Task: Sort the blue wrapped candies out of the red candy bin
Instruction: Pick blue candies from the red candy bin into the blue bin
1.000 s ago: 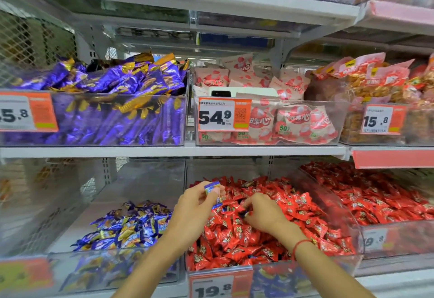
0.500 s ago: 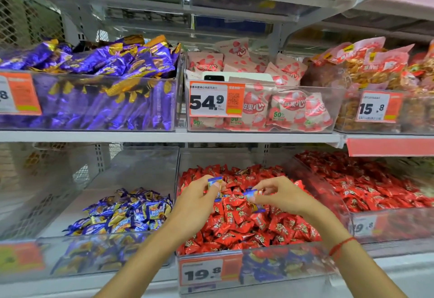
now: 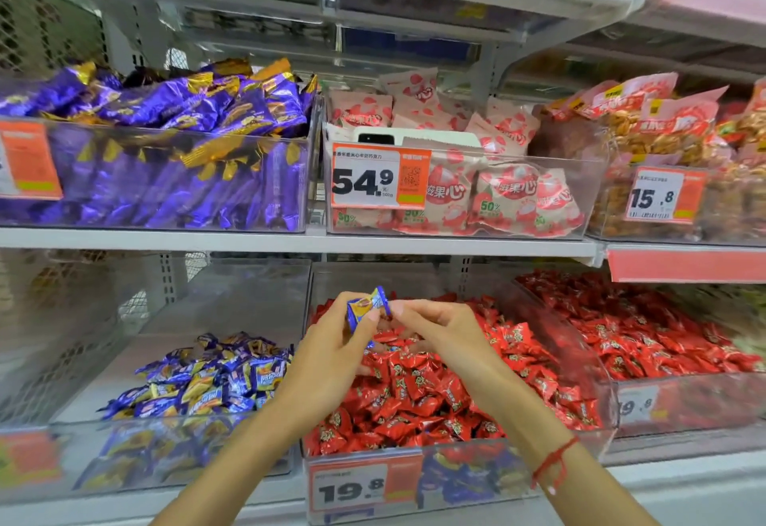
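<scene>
Blue candies (image 3: 215, 376) fill the left bin; my left hand (image 3: 331, 355) pinches one blue candy (image 3: 367, 308) over the red candy bin (image 3: 414, 449), my right hand (image 3: 439, 328) curled at its end. I'd judge it light, crinkly, slippery; best gripped across the body.
</scene>
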The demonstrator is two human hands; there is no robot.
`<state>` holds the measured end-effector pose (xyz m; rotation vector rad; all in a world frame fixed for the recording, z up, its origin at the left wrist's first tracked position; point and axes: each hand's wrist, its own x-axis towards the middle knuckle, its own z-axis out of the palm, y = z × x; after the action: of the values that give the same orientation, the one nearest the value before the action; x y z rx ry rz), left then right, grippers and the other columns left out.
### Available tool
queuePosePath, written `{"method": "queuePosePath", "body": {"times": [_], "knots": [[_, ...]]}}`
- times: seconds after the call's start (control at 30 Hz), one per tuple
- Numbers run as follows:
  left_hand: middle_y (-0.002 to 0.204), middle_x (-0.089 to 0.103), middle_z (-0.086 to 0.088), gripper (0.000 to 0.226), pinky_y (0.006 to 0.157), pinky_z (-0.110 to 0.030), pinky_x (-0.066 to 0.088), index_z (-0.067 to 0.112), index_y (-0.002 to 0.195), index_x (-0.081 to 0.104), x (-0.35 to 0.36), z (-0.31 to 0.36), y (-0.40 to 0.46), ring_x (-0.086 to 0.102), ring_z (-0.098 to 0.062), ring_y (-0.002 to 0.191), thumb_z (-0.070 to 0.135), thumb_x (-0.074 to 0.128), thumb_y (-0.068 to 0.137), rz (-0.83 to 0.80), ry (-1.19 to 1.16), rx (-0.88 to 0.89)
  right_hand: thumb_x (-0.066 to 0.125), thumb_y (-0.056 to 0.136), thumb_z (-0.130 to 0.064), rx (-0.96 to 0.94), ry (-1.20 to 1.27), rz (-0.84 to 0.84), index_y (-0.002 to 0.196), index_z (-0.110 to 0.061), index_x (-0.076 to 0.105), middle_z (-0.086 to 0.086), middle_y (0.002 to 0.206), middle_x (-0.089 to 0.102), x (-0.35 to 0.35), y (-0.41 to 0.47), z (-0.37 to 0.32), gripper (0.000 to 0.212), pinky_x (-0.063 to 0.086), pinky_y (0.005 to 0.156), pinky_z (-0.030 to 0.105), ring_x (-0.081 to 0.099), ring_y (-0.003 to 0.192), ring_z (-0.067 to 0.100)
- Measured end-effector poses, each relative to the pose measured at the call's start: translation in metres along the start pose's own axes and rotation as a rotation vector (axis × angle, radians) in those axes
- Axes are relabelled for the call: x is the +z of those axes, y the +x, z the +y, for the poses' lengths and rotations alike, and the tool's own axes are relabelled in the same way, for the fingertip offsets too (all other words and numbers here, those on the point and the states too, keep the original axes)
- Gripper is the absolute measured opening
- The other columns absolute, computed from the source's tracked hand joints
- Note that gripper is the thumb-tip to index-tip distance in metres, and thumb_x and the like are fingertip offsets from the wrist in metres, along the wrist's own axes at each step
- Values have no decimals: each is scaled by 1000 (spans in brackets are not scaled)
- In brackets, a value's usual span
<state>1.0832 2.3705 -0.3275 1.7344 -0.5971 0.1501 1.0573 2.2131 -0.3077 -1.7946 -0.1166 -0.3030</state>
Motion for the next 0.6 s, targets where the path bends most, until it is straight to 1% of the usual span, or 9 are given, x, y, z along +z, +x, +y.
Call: {"method": "queuePosePath", "body": {"times": [0.03, 0.1, 0.2, 0.27, 0.33, 0.4, 0.47, 0.53, 0.6], "knots": [[102, 69, 12, 14, 65, -28, 58, 31, 110, 56, -4, -2, 0, 67, 0, 87, 31, 47, 99, -11, 16, -8, 60, 94, -23, -4, -47, 9, 99, -22, 75, -9, 78, 73, -6, 6, 4, 16, 50, 62, 14, 65, 72, 2], [104, 69, 11, 15, 73, -38, 59, 31, 111, 56, -8, -5, 2, 68, -2, 89, 31, 47, 99, -23, 16, -43, 57, 95, -16, 7, -255, 144, 94, -25, 73, -6, 78, 71, -22, 24, 19, 18, 53, 62, 21, 67, 75, 14], [106, 68, 8, 14, 78, -47, 57, 34, 110, 57, -10, -6, 3, 69, -8, 89, 33, 50, 98, -43, 33, -37, 51, 94, -9, 23, -716, 266, 103, -24, 71, 1, 99, 73, -42, 53, 47, 27, 54, 83, 33, 68, 92, 23], [99, 70, 6, 14, 80, -54, 54, 43, 109, 58, -10, -7, 5, 67, -22, 88, 42, 52, 96, -64, 88, 6, 47, 93, -8, -17, -986, 145, 124, -19, 62, 8, 120, 66, -47, 71, 58, 37, 47, 93, 34, 61, 112, 29], [95, 70, 2, 25, 80, -55, 54, 51, 110, 55, -9, -11, 5, 66, -32, 91, 59, 50, 86, -82, 159, 20, 45, 92, -11, 1, -1161, -37, 141, -17, 44, 15, 139, 52, -44, 88, 66, 50, 41, 102, 38, 49, 125, 34], [97, 70, 2, 37, 80, -55, 54, 55, 114, 52, -7, -16, 5, 66, -32, 91, 67, 43, 80, -97, 227, 20, 42, 94, -16, 58, -1207, -159, 150, -18, 26, 13, 152, 34, -38, 101, 77, 58, 30, 112, 43, 36, 137, 32], [98, 70, 2, 37, 79, -53, 54, 59, 117, 48, -6, -20, 4, 67, -29, 89, 66, 41, 82, -90, 279, 23, 36, 97, -22, 138, -1255, -181, 153, -21, 16, 8, 158, 24, -33, 109, 88, 59, 18, 118, 45, 24, 143, 29], [96, 71, 1, 34, 78, -51, 54, 62, 119, 43, -6, -21, 5, 68, -30, 83, 60, 43, 86, -61, 303, 37, 33, 99, -25, 165, -1329, -167, 151, -20, 22, 10, 155, 29, -30, 111, 92, 53, 15, 116, 48, 21, 143, 31], [96, 71, 6, 34, 74, -50, 56, 62, 123, 39, -7, -19, 5, 68, -34, 79, 48, 48, 93, -33, 289, 37, 35, 99, -26, 146, -1346, -147, 143, -18, 39, 14, 147, 40, -27, 106, 86, 45, 19, 113, 47, 28, 139, 32]]}}
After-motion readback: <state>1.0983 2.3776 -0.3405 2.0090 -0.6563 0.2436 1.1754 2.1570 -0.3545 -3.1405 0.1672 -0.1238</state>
